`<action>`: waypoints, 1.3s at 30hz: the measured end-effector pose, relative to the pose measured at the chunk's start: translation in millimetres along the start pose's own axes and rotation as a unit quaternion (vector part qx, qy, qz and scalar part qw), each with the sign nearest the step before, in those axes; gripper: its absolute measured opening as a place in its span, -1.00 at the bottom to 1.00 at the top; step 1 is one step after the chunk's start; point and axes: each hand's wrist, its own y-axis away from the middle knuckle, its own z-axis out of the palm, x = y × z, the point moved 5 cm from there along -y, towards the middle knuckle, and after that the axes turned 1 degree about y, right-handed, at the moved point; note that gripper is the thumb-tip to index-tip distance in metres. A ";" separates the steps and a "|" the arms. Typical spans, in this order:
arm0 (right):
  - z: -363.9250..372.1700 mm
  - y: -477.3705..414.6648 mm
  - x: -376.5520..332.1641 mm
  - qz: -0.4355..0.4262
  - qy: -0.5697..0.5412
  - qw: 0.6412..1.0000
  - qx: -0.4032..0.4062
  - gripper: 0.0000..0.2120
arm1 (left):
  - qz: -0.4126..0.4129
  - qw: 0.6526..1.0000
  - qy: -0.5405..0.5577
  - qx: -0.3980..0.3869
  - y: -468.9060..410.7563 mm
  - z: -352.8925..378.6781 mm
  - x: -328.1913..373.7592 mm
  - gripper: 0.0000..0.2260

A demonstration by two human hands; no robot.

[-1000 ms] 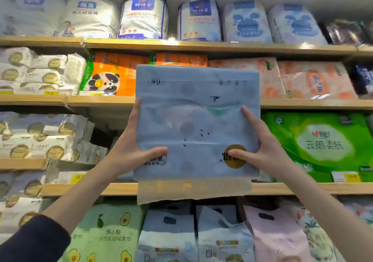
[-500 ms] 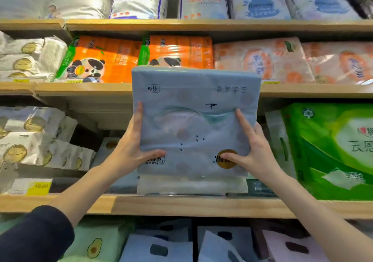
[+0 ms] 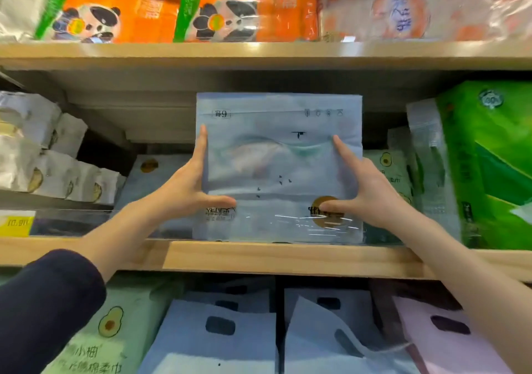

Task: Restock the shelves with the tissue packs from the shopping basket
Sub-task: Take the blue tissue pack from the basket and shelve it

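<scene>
On middle shelf: blue tissue pack now seated upright, printing upside down, lowered from chest height a second ago. Left hand and right hand clamped on pack's sides, thumbs across front. Placement nearly complete; release pending.

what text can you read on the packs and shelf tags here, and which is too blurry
"6" with a mirrored character: blue tissue pack, upper left.
"小柚": avocado pack, lower shelf.
Digits on yellow price tag: mirrored, blurred, unreadable.
Print on green pack and orange panda packs: too blurred.
</scene>
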 end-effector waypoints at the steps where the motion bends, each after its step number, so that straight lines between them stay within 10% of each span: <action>1: 0.9 -2.0 1.8 0.008 0.009 1.000 -0.009 0.06 | -0.015 1.000 -0.010 -0.007 -2.6 0.2 -2.1 0.14; 23: 11.5 -19.5 15.9 0.073 0.086 0.989 -0.094 0.04 | -0.107 0.988 -0.063 -0.092 -11.2 2.0 -18.8 0.10; 39: 30.4 132.8 -62.0 -0.008 0.082 0.996 -0.026 -0.44 | 0.018 0.996 0.067 0.055 153.2 4.9 23.5 -0.55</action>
